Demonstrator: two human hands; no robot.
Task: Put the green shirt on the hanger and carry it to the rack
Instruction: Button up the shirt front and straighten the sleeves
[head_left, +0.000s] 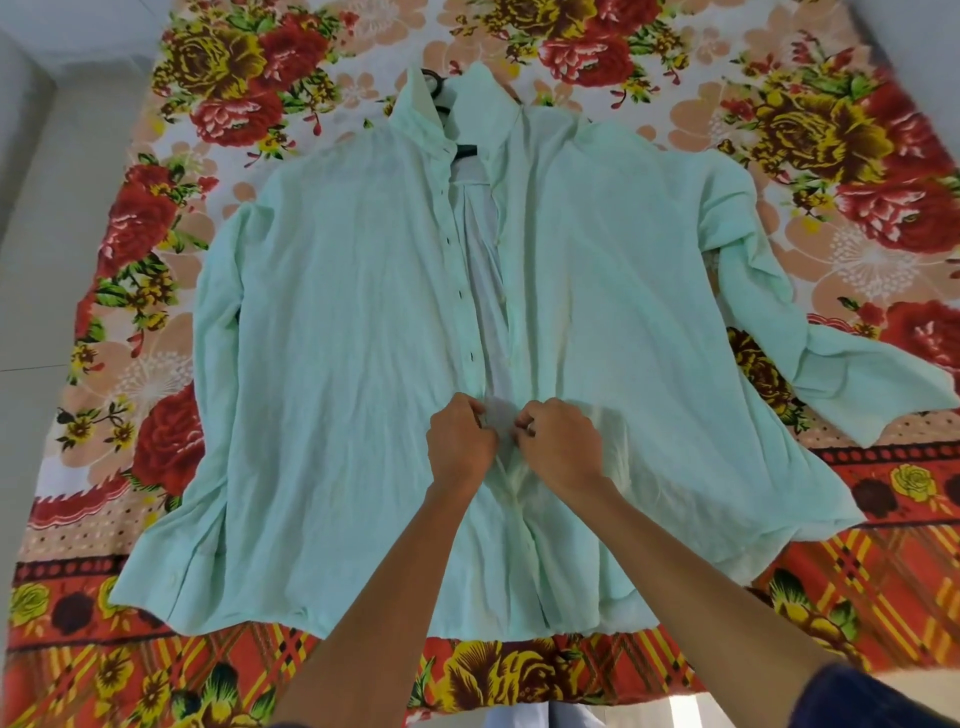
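The pale green shirt (337, 338) lies spread flat on a flowered bedsheet, front side up, sleeves out to both sides. Its front is parted along the upper placket and closed below my hands. A black hanger (464, 150) sits inside the shirt; only its hook and a short piece at the collar show. My left hand (460, 441) pinches the left front edge at the middle of the placket. My right hand (558, 441) pinches the right front edge right beside it, the two hands almost touching.
The bedsheet (857, 156) with red and yellow flowers covers the whole bed. Pale floor or wall (47, 208) runs along the left side. A dark blue piece of clothing (883, 701) shows at the bottom right corner.
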